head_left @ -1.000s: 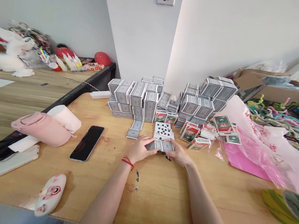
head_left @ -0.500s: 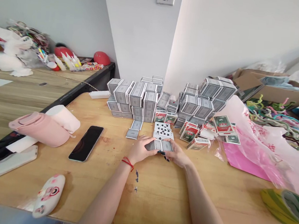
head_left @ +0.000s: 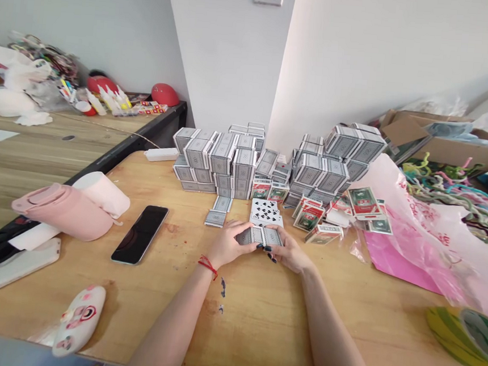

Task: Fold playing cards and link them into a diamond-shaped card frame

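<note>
Two packs of grey-backed playing cards (head_left: 258,235) lie side by side, backs up, between my hands. My left hand (head_left: 232,242) is closed around the left end, thumb along the near edge. At the right end my right hand (head_left: 290,252) grips the cards, its dark-nailed fingers meeting my left thumb at the front. Just beyond them lie face-up playing cards (head_left: 266,210) showing spades. To the left, two small piles of face-down cards (head_left: 215,218) rest on the table. How the fingers sit beneath the cards is hidden.
Stacked grey card packs (head_left: 223,157) stand behind, with more stacks (head_left: 331,162) to the right. Red and green card boxes (head_left: 310,216) lie near pink plastic wrap (head_left: 409,243). A phone (head_left: 140,234), a pink roll (head_left: 64,210) and a white case (head_left: 80,319) lie left; green-yellow tape (head_left: 448,332) sits right.
Both hands keep hold of the cards in nearly the same place. The whole view has shifted very slightly; nothing else has visibly moved.
</note>
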{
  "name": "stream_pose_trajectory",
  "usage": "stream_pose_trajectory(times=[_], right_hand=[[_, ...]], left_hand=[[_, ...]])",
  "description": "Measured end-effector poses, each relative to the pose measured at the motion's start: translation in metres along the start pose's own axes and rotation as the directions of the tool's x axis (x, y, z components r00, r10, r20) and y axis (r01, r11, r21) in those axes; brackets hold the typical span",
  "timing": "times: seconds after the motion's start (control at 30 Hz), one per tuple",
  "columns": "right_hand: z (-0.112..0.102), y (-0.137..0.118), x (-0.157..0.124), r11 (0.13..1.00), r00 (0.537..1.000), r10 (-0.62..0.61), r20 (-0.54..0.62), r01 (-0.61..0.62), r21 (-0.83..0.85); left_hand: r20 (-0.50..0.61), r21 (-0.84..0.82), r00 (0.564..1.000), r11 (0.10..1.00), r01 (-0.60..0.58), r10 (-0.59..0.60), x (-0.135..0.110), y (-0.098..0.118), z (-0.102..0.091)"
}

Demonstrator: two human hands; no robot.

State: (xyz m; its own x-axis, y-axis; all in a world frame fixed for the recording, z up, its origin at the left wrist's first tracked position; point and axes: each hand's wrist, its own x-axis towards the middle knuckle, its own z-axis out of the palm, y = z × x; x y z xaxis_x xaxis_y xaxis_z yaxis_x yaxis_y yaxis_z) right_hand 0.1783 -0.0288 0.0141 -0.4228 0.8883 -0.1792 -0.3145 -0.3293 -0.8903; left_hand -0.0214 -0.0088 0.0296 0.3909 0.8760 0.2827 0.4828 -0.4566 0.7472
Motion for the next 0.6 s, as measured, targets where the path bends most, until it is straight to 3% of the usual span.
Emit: stream_pose_trajectory(times=[0.17,0.43,0.6], right_hand=[[0.0004,0.0016,0.0004,0.999,1.0,-0.009,0.024,0.008,0.041],[-0.0004,0.0004,-0.001,0.999,0.997,0.034,0.068,-0.034,-0.005],[0.0023,0.0012,0.0001,0.999,1.0,-0.028,0.009,0.028,0.036]], left_hand=[[-0.048,0.023,0.999,1.0,0.014,-0.013,-0.0001,0.003,0.0032],[0.022,0.004,1.0,1.0,-0.017,0.017,0.0003,0.0003,-0.0013],[-0.027,0.007,1.0,1.0,0.013,-0.013,0.0003,0.0026,0.0023]])
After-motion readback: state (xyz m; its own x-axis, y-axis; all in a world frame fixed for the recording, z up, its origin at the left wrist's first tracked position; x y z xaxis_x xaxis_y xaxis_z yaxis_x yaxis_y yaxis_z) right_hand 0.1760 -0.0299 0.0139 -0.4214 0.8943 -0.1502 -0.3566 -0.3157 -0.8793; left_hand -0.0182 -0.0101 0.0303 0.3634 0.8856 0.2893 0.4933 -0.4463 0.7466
